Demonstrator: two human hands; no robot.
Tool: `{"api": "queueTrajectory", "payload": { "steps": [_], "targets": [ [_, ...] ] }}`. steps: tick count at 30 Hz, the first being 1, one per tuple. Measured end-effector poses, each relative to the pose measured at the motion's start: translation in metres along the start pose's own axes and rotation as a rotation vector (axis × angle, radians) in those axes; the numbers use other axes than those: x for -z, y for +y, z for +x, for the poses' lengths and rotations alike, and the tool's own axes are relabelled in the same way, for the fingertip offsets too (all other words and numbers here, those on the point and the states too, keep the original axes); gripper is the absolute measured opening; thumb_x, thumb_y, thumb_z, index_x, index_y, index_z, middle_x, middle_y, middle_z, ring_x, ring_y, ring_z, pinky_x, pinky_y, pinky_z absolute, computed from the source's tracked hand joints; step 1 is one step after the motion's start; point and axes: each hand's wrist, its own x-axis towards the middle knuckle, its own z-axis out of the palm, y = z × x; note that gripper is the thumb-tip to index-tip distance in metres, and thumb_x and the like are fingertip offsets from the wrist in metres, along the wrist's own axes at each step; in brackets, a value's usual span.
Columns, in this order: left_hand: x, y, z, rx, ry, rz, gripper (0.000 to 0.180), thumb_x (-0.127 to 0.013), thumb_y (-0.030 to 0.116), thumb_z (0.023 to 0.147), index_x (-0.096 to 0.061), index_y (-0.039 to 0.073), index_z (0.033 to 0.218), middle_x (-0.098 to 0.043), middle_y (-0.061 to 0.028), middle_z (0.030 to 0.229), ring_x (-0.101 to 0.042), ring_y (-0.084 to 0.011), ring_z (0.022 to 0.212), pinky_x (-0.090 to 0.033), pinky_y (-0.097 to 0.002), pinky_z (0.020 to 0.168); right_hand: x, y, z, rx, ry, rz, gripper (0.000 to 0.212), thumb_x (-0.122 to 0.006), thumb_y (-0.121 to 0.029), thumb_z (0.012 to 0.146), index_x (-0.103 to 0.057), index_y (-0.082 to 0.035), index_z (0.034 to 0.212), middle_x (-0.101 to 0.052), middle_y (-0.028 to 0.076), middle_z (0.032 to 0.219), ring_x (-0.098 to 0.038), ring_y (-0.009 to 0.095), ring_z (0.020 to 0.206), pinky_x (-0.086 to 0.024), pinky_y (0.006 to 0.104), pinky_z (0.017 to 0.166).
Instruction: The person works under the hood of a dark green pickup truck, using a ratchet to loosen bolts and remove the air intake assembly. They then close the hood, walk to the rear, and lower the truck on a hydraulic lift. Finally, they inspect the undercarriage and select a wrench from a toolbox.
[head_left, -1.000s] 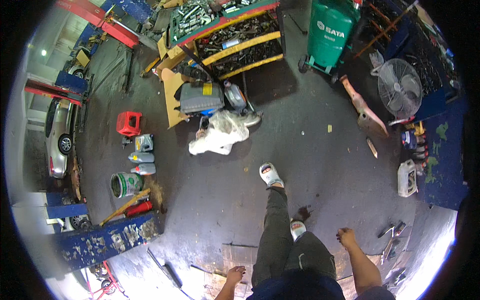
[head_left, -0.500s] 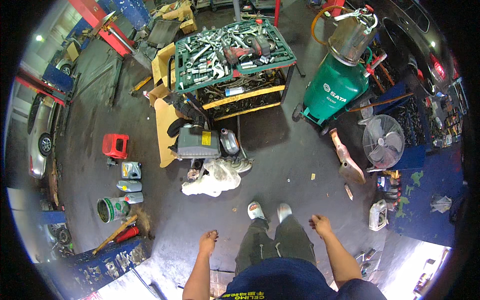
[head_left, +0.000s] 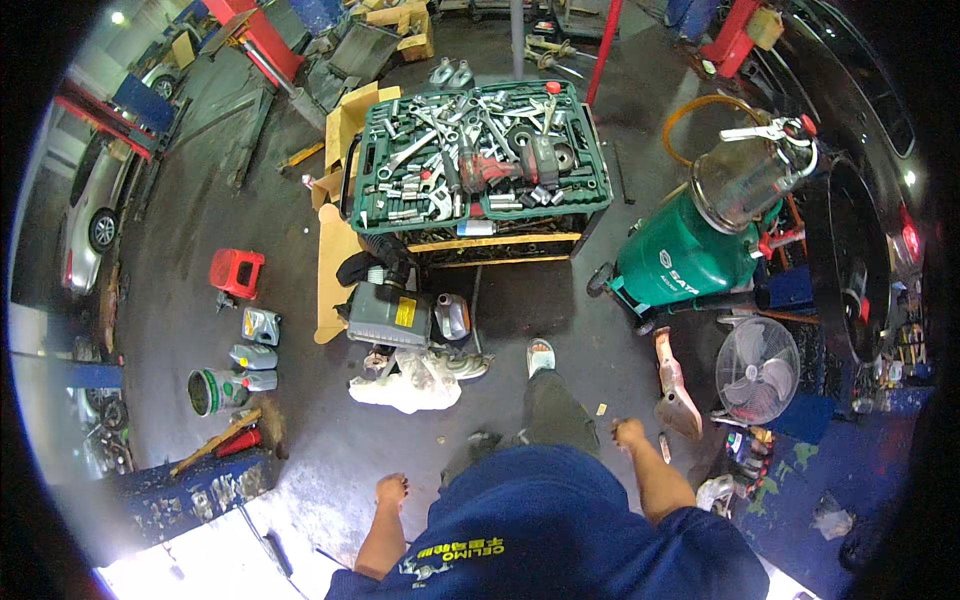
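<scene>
Both hands are seen empty at the sides: left hand (head_left: 391, 490) with fingers loosely curled, right hand (head_left: 629, 433) likewise. The green tool tray (head_left: 476, 157) lies well ahead on its cart, long axis left-to-right; the right hand is slightly nearer. A grey canister (head_left: 389, 315) sits on the floor between.

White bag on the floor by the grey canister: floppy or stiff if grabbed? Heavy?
The white bag lies crumpled and slumped, so it would probably sag and deform when lifted. It looks thin and plastic-like, likely slippery. It seems light, though its contents are hidden.
</scene>
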Motion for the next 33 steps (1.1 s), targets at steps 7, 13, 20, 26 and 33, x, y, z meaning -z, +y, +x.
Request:
{"api": "queueTrajectory", "payload": {
  "steps": [7,13,20,26,33],
  "targets": [
    [-0.114,0.114,-0.016,-0.403,-0.081,0.488,0.031,-0.056,0.029,0.097,-0.073,0.004,0.104,-0.074,-0.0231,0.11,-0.069,-0.0404,0.105,-0.053,-0.0472,0.091,0.145,-0.173,0.062,0.147,0.247,0.294,0.033,-0.063,-0.029,0.101,-0.073,0.002,0.094,-0.07,0.01,0.076,-0.067,0.02,0.065,-0.052,0.0371,0.06],
    [-0.157,0.293,-0.061,-0.487,0.018,0.449,0.048,-0.065,0.039,0.092,-0.073,-0.001,0.118,-0.075,-0.0256,0.11,-0.072,-0.0366,0.107,-0.052,-0.0419,0.094,0.173,-0.255,0.076,0.133,0.193,0.612,0.029,-0.062,-0.026,0.103,-0.07,0.0,0.091,-0.068,0.006,0.076,-0.061,0.015,0.062,-0.047,0.0321,0.056],
    [-0.197,0.473,-0.074,-0.81,-0.033,0.473,0.036,-0.065,0.028,0.095,-0.073,0.001,0.117,-0.076,-0.0203,0.105,-0.074,-0.0302,0.099,-0.054,-0.0384,0.089,0.134,-0.149,0.066,-0.186,0.311,0.332,0.054,-0.06,-0.042,0.102,-0.069,-0.002,0.066,-0.066,0.012,0.062,-0.066,0.024,0.06,-0.051,0.045,0.061],
    [-0.237,0.622,-0.086,-1.054,0.06,0.337,0.027,-0.066,0.02,0.098,-0.074,-0.001,0.113,-0.077,-0.0175,0.097,-0.073,-0.0237,0.09,-0.055,-0.0378,0.083,0.14,-0.121,-0.019,-0.602,0.281,0.664,0.024,-0.057,-0.028,0.103,-0.065,-0.006,0.101,-0.069,0.012,0.08,-0.067,0.025,0.065,-0.054,0.0406,0.057],
    [-0.28,0.78,-0.074,-1.16,-0.101,0.244,0.031,-0.064,0.022,0.1,-0.073,-0.002,0.117,-0.077,-0.0136,0.1,-0.07,-0.0182,0.087,-0.054,-0.0342,0.081,0.158,-0.203,-0.021,-0.512,0.408,0.806,0.025,-0.063,-0.029,0.102,-0.066,-0.004,0.099,-0.071,0.01,0.087,-0.067,0.021,0.067,-0.057,0.0368,0.06]
  ]
}}
